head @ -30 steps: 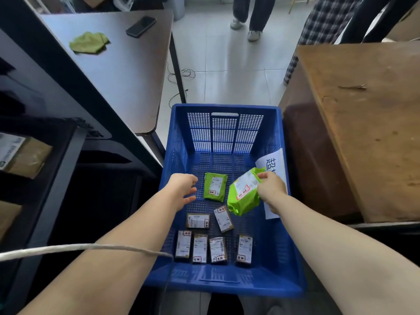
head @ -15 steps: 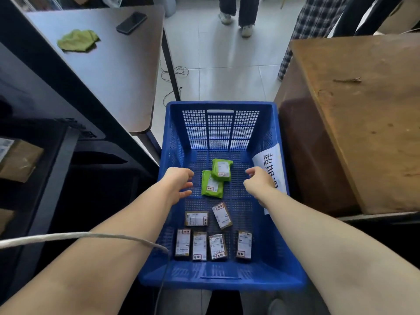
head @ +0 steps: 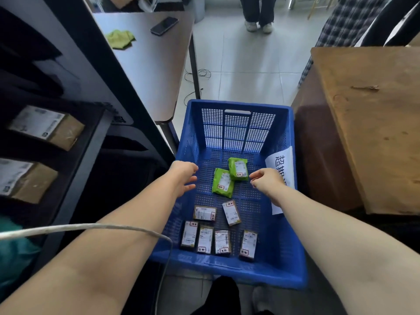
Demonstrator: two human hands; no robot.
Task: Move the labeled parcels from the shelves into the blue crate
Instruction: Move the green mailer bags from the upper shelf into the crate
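Tiled floor, blue crate (head: 237, 105) with small parcels (head: 223, 184) inside.
Left hand (head: 184, 176) and right hand (head: 267, 183) hang loose over it, holding nothing; two brown parcels (head: 61, 133) sit on the shelves (head: 79, 169) to the left, nearer the left hand.

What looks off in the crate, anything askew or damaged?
Only minor things. In the crate, the far green parcel overlaps the near green parcel, and both lie tilted. One brown parcel sits skewed behind the neat front row. No damage or spill is visible.
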